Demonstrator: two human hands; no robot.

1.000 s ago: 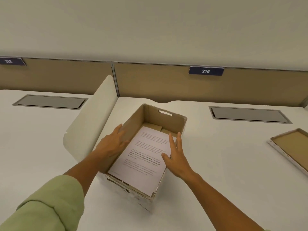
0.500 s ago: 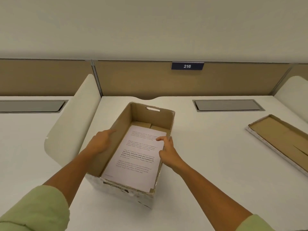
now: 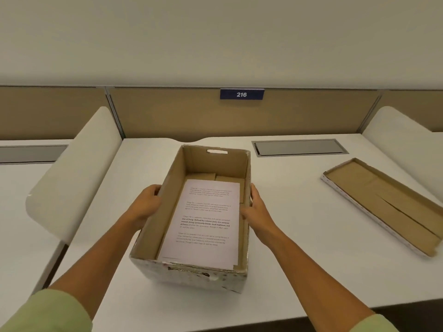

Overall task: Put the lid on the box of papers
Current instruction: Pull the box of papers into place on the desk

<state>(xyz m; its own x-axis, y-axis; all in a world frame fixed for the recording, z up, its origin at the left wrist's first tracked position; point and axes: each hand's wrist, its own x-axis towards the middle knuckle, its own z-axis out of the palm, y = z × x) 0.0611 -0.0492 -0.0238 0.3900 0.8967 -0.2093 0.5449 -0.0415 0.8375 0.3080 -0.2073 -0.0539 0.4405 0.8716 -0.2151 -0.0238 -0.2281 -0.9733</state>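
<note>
An open cardboard box (image 3: 217,161) stands in the middle of the white desk, its long axis pointing away from me. Printed white papers (image 3: 206,221) lie flat on its bottom. My left hand (image 3: 146,204) grips the outside of the box's left wall. My right hand (image 3: 255,208) holds the right wall, fingers over the rim. The lid (image 3: 383,202) lies upside down on the desk to the right, brown inside facing up, apart from both hands.
White curved dividers rise at the left (image 3: 74,168) and the right (image 3: 405,144). A grey cable hatch (image 3: 299,147) is set in the desk behind the box. A tan partition carries a blue sign 216 (image 3: 241,94). The desk's front edge (image 3: 311,305) runs close to me.
Both hands moved from above the papers to the box's outer side walls and took hold of them. The box has turned straighter, and the view has panned right, showing the whole lid.
</note>
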